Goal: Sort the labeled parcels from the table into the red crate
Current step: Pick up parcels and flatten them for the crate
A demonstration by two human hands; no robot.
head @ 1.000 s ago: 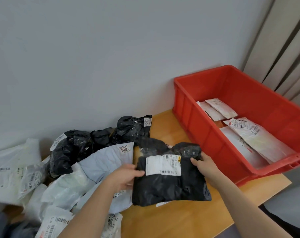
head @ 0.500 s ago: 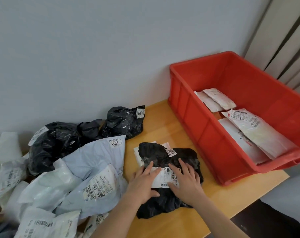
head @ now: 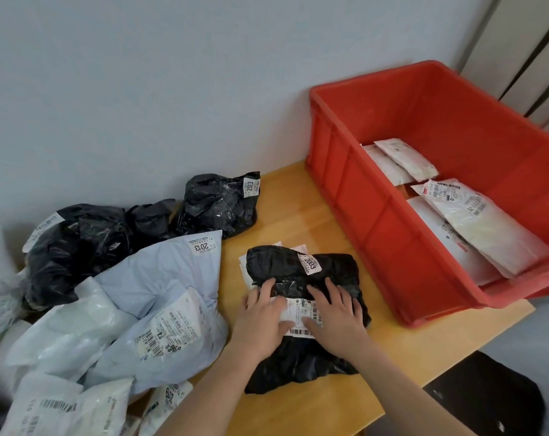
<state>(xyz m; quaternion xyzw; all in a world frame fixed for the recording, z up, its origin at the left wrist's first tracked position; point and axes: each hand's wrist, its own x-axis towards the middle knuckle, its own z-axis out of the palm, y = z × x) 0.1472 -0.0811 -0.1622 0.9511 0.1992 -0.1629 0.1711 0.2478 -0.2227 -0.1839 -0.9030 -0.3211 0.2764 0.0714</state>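
— While both hands are pressing down, where is the black parcel (head: 301,313) lying?
— It is lying on the wooden table (head: 298,209), just left of the red crate (head: 377,234). The left hand (head: 260,319) and right hand (head: 336,319) are resting flat on its white label (head: 298,316), fingers straight and spread, gripping nothing.
— And further left?
— Pale blue and black parcels are piling up there (head: 160,278); white parcels (head: 474,228) are lying inside the crate.
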